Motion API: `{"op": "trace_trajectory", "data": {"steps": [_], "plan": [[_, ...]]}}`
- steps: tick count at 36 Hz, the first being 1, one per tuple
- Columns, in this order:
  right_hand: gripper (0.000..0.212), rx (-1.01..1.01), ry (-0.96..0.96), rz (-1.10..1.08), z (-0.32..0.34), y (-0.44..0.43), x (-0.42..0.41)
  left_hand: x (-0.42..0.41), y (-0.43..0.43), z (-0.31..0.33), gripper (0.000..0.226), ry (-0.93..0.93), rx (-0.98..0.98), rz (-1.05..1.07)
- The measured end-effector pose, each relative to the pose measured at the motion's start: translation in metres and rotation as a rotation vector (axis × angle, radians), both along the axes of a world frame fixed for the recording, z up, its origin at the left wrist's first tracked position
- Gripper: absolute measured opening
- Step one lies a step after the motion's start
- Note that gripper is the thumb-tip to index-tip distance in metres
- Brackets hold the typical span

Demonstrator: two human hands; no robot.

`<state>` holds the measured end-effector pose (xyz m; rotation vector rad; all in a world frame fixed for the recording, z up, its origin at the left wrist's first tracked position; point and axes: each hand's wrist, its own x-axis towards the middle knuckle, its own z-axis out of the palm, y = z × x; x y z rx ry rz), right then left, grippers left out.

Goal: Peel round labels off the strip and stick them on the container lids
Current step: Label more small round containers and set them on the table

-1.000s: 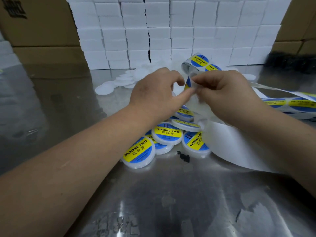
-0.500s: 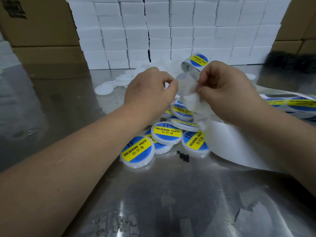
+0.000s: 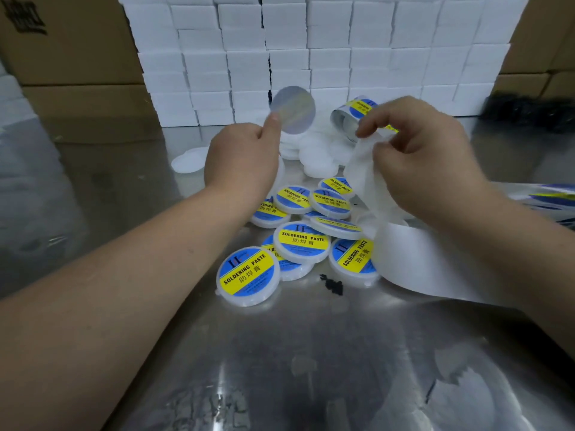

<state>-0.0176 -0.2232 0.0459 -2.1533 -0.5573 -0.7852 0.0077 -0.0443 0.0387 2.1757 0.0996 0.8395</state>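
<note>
Label [image 3: 292,109] is off the strip and up in the air above the piles. Its pale back faces me and the print faces away. My left hand [image 3: 242,157] pinches it at the lower left edge only, so the rest of the disc hangs free. My right hand [image 3: 426,160] is curled round the bunched backing strip [image 3: 367,181]. The empty liner drapes down to the table [image 3: 311,353], and the unpeeled labels [image 3: 357,111] curl up behind my fingers.

The bare lids [image 3: 317,157] are heaped just past the labelled lids [image 3: 300,241].

Risks as I see them:
- With a one-edge pinch the disc can flop and fold on itself, or stick to my fingertip. Either way that label is scrap.
- The bare lids overlap and tilt, so none sits flat. Pressing down one-handed would shift the lid, and the label would land off-centre or creased.
- The right hand is tied up with the strip, so nothing steadies the lid.
- The liner lies against the labelled pile, so pulling on the strip could drag lids around.
- There's a black bit [image 3: 331,284] on the table near the pile, and I can't tell what it is. Keep the adhesive side away from it.
</note>
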Motion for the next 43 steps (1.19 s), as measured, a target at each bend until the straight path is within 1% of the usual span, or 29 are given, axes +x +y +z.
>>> {"op": "trace_trajectory", "data": {"steps": [2, 4, 7, 10, 12, 14, 18, 22, 24, 26, 30, 33, 37, 43], "plan": [[0.044, -0.012, 0.052, -0.010, 0.001, 0.001, 0.001, -0.003, -0.004, -0.001, 0.060, -0.068, 0.111, -0.007], [0.041, 0.020, 0.118, 0.007, 0.001, 0.001, 0.002, -0.008, -0.008, -0.002, 0.060, -0.128, 0.204, -0.029], [0.026, 0.168, 0.243, 0.067, 0.003, 0.000, 0.001, -0.016, -0.013, -0.001, 0.060, -0.193, 0.302, -0.061], [0.031, 0.326, 0.389, 0.110, 0.005, -0.001, 0.000, -0.021, -0.014, 0.001, 0.057, -0.228, 0.379, -0.078], [0.040, 0.348, 0.417, 0.102, 0.005, -0.001, 0.001, -0.021, -0.014, 0.001, 0.056, -0.235, 0.404, -0.090], [0.045, 0.372, 0.419, 0.083, 0.005, 0.000, 0.002, -0.020, -0.013, 0.001, 0.054, -0.235, 0.413, -0.091], [0.039, 0.469, 0.447, 0.081, 0.006, 0.000, 0.004, -0.018, -0.011, -0.001, 0.050, -0.256, 0.454, -0.093], [0.040, 0.505, 0.511, 0.069, 0.011, -0.002, 0.005, -0.016, -0.010, -0.003, 0.044, -0.277, 0.464, -0.103], [0.036, 0.507, 0.512, 0.058, 0.012, -0.001, 0.005, -0.014, -0.009, -0.004, 0.045, -0.285, 0.470, -0.111], [0.029, 0.500, 0.469, 0.043, 0.011, 0.000, 0.004, -0.013, -0.009, -0.005, 0.048, -0.282, 0.476, -0.107], [0.020, 0.420, 0.396, 0.013, 0.006, -0.001, 0.004, -0.009, -0.008, -0.005, 0.050, -0.247, 0.484, -0.073], [0.021, 0.403, 0.371, 0.003, 0.005, -0.001, 0.006, -0.006, -0.007, -0.004, 0.049, -0.195, 0.460, -0.043], [0.024, 0.393, 0.354, 0.007, 0.003, -0.001, 0.006, -0.003, -0.008, -0.003, 0.047, -0.108, 0.375, -0.003], [0.022, 0.419, 0.321, -0.032, 0.004, -0.001, 0.006, 0.003, -0.007, -0.004, 0.060, 0.030, 0.303, 0.054]]}}
